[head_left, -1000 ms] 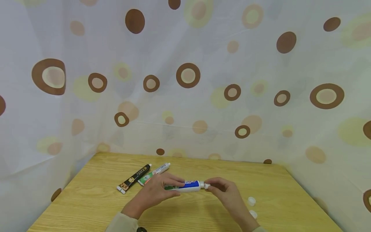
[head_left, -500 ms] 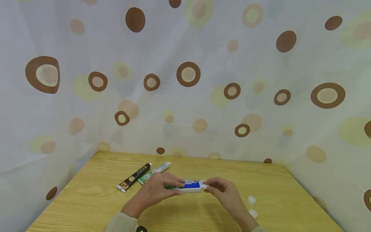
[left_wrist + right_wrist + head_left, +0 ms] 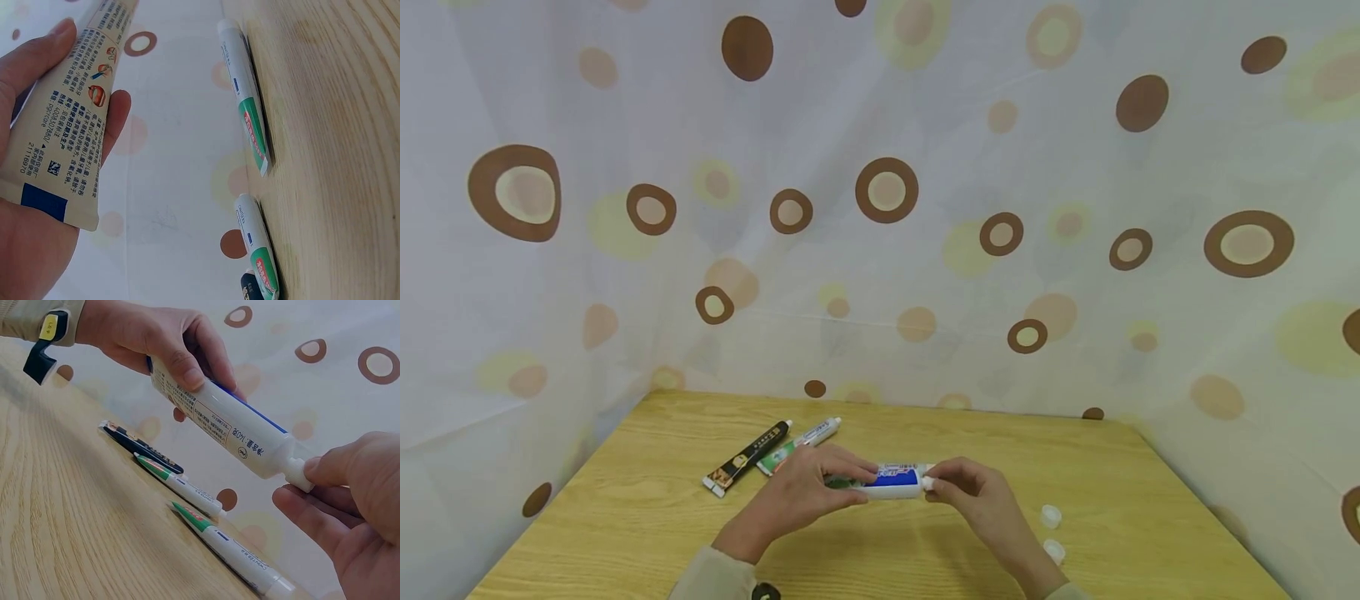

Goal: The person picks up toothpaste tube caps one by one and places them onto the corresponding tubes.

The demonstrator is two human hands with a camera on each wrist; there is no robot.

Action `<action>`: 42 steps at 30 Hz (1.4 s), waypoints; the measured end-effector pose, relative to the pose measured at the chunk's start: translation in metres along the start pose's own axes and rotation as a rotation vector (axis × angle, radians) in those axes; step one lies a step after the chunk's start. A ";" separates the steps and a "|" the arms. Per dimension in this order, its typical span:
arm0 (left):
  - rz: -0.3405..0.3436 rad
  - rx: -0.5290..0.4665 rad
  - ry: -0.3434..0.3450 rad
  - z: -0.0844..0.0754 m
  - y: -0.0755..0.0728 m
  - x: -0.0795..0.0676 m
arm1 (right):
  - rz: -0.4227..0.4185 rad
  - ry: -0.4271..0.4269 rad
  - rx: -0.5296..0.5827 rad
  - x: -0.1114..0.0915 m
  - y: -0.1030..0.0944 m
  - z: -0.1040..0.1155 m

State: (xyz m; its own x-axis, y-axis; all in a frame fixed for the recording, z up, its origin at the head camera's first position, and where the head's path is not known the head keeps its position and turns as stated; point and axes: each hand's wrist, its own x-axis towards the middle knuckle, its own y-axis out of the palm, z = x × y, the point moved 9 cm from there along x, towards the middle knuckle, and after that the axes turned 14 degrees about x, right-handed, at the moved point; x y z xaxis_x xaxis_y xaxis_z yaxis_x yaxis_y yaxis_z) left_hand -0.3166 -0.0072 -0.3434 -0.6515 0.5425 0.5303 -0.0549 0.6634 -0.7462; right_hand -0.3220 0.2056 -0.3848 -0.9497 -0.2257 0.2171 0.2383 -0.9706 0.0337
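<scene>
My left hand (image 3: 808, 493) grips a white-and-blue toothpaste tube (image 3: 893, 481) lengthwise above the table, its nozzle end facing right. In the left wrist view the back of this tube (image 3: 69, 119) carries small printed text. My right hand (image 3: 981, 504) pinches a small white cap (image 3: 299, 475) between thumb and fingers at the tube's neck. The fingers partly cover the cap, so I cannot tell how tightly it sits. Beyond the left hand lie a black toothpaste tube (image 3: 748, 458) and a white-and-green toothpaste tube (image 3: 808, 439). A second white-and-green tube (image 3: 231, 550) shows in the wrist views.
Two loose white caps, a farther one (image 3: 1051, 517) and a nearer one (image 3: 1054, 551), lie on the wooden table (image 3: 625, 525) right of my right hand. A pale curtain (image 3: 880, 275) with brown circles hangs behind the table and along its sides.
The white cap, at first slightly apart from the tube's neck, has moved left against it with my right fingers. The left hand keeps its grip, and the tube's printed side has turned slightly.
</scene>
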 end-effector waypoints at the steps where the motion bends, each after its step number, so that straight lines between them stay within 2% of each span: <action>1: 0.002 -0.005 -0.002 0.000 0.000 0.000 | -0.002 0.003 -0.005 0.000 0.000 0.000; 10: 0.020 -0.026 -0.022 0.003 0.002 -0.001 | -0.027 0.035 -0.026 0.002 -0.001 -0.004; 17: 0.030 -0.032 -0.034 0.004 0.003 -0.001 | 0.034 -0.050 -0.099 0.000 0.003 0.004; 19: 0.030 -0.030 -0.029 0.003 0.002 0.000 | 0.051 -0.060 -0.091 0.000 0.005 0.005; 26: 0.029 -0.048 -0.032 0.002 0.001 0.000 | 0.071 -0.022 -0.024 -0.001 0.005 0.004; 37: 0.025 -0.046 -0.042 0.002 0.000 -0.001 | 0.046 0.039 -0.030 0.000 0.006 -0.002; 39: 0.029 -0.043 -0.047 0.002 0.000 -0.001 | 0.052 0.047 -0.044 0.000 0.006 -0.002; 42: 0.034 -0.035 -0.050 0.002 0.000 -0.001 | 0.067 0.010 -0.111 0.000 0.008 0.001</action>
State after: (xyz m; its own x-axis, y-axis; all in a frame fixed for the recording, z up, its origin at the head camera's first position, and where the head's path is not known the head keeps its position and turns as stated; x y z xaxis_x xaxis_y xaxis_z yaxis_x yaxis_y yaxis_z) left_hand -0.3177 -0.0091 -0.3446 -0.6894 0.5396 0.4833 -0.0061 0.6628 -0.7488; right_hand -0.3199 0.1983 -0.3836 -0.9344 -0.2907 0.2059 0.2779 -0.9565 -0.0894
